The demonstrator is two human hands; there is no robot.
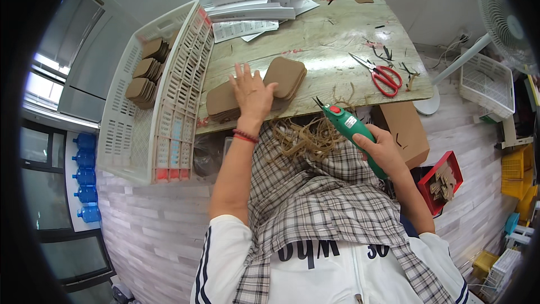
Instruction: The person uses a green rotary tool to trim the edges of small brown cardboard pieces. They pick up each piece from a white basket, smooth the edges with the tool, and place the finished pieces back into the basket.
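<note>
My left hand (251, 94) lies with spread fingers on a stack of flat brown pieces with rounded corners (222, 101), near the table's front edge. Its thumb reaches the neighbouring stack of like brown pieces (285, 77). In my right hand (378, 149) is a green handheld electric cutter (351, 126) with a red button and a dark pointed tip, held over my lap. The tip touches nothing that I can see. Tangled thin brown trimmings (309, 139) lie on my checked apron (320, 202). Red-handled scissors (386, 79) rest on the table to the right, blades apart.
A white plastic crate (174, 101) with several stacks of brown pieces (145, 70) stands left of the table. Papers (256, 8) are piled at the back. Dark scraps (385, 53) dot the table (332, 39). Rightward are a cardboard box (402, 132), a red box (457, 170) and a fan (503, 22).
</note>
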